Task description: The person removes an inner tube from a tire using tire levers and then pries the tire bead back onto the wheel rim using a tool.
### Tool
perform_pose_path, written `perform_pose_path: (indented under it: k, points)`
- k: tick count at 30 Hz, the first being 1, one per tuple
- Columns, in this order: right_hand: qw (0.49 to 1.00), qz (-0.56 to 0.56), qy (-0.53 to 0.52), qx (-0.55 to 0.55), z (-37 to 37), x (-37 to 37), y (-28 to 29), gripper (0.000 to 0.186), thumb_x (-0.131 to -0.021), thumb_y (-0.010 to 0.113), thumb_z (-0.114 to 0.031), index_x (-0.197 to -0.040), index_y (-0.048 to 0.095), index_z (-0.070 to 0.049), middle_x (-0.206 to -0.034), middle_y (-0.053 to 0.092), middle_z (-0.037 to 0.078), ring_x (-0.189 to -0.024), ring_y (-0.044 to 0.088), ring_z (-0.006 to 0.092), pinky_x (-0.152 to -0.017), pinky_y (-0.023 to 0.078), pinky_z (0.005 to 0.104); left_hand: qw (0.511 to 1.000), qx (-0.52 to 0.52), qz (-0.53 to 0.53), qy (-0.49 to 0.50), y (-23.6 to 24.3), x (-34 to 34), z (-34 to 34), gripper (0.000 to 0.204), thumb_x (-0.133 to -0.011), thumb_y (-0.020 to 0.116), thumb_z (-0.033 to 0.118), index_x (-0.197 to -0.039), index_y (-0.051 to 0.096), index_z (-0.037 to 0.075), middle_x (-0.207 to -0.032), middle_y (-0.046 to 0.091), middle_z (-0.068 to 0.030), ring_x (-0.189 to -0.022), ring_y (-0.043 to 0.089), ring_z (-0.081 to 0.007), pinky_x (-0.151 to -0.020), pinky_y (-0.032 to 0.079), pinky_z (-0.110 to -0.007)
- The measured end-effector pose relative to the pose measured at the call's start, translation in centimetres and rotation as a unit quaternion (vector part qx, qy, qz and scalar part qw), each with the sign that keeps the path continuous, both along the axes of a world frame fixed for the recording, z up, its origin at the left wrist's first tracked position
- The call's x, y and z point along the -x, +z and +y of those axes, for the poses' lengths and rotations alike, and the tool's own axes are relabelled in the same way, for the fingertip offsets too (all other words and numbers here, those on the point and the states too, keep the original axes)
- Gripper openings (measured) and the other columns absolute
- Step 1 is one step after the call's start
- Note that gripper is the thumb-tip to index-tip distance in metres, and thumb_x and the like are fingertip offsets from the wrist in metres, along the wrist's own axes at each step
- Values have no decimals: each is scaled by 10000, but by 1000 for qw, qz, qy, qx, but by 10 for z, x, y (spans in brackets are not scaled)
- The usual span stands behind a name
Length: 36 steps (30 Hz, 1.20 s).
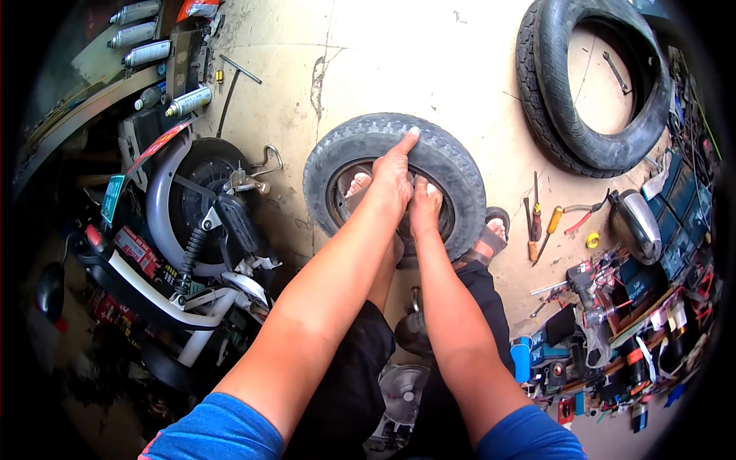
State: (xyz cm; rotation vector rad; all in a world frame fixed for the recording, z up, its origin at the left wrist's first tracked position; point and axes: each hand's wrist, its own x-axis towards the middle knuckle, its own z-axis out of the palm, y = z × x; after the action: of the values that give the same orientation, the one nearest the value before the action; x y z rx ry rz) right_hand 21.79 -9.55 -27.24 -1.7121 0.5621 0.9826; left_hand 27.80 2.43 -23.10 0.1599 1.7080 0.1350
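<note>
A black wheel with a knobbly tire (330, 153) lies in front of me, its dark metal rim (335, 201) inside the tire. My left hand (394, 175) grips the far part of the tire, thumb stretched over the sidewall and fingers curled down out of sight on the inner side. Close beside it, my right hand (425, 207) is closed at the tire's inner edge, its fingertips mostly hidden. Inside the wheel's opening show the toes of my left foot (359, 182); my sandalled right foot (494, 230) stands against the tire's right side.
A scooter with a grey rear fender (159, 192) stands at left, near a T-handle wrench (241, 69) and several spray cans (147, 53). Loose tires (548, 100) lie far right, a wrench (616, 73) inside. Screwdrivers (553, 222), pliers (586, 215) and a drill (586, 284) lie right.
</note>
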Motion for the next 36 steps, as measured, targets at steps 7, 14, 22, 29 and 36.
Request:
perform_pose_path:
  k: [7,14,22,29,36]
  points:
    - [998,-1,55,-19,-5,3,15,449,-1068,483,-299,-1201,686,79,-1251,693,292,-1161,647,429,-1024,464,468,996,-24,-66,45,1,16,-7,550,-789,920,90,-1235,644,-79,-1166,712,-183,-1031,700,-300,-899,607,-431]
    - [999,-21,-6,-35,-4,-1,37,425,-1087,512,-317,-1063,709,60,-997,741,125,-933,678,256,-878,521,391,988,19,-150,27,7,38,-9,504,-802,922,130,-1200,661,-37,-1130,713,-167,-1026,698,-304,-882,608,-437]
    - [992,98,75,-25,-19,-21,29,498,-1083,542,-402,-841,659,17,-742,645,53,-662,596,166,-648,488,334,983,63,-164,57,-3,36,-10,521,-821,916,178,-1224,644,-10,-1162,682,-159,-1055,660,-301,-866,592,-438]
    - [974,100,201,-10,-14,-44,40,572,-1093,515,-448,-793,639,23,-716,618,76,-652,563,181,-639,454,370,987,-23,-114,106,-19,35,-18,597,-818,919,157,-1283,612,-57,-1239,664,-168,-1117,638,-295,-991,540,-422]
    - [975,98,201,-8,-32,-39,24,526,-1076,561,-431,-945,713,55,-860,729,172,-812,696,232,-776,540,377,981,-23,-181,59,-15,38,-25,693,-812,937,271,-1314,589,-56,-1265,639,-155,-1137,619,-266,-978,520,-405]
